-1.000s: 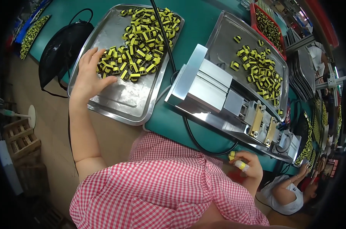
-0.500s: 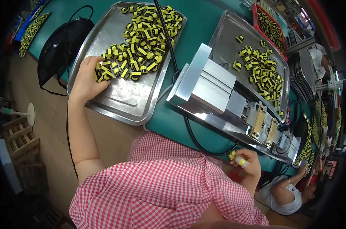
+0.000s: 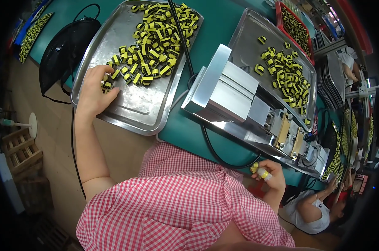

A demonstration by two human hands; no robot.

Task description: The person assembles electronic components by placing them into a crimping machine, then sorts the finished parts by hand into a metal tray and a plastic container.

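On the left metal tray point(image 3: 133, 102) lies a heap of small transformers point(image 3: 154, 46), black with yellow tape. My left hand point(image 3: 93, 92) reaches over the tray's left side, fingers and thumb curled round a few of them. Part of what it holds is hidden by the fingers. Lower right, my right hand point(image 3: 275, 178) pinches a small yellow piece point(image 3: 254, 167), which looks like another transformer. A pale translucent cover point(image 3: 264, 174) with yellow in it sits on one of its fingers. Just beyond that hand stands a metal clamping fixture point(image 3: 235, 94) with brass-coloured plates point(image 3: 284, 131).
A second metal tray point(image 3: 243, 42) with more transformers lies behind the fixture, beside a red basket point(image 3: 280, 21). A black cable point(image 3: 182, 35) crosses the left tray. A black bag point(image 3: 68, 50) lies at the green table's left edge. Another person point(image 3: 308, 213) sits at the right.
My left hand has drawn a few transformers slightly away from the heap, leaving a gap of bare tray. The right hand stays nearly still with its piece.
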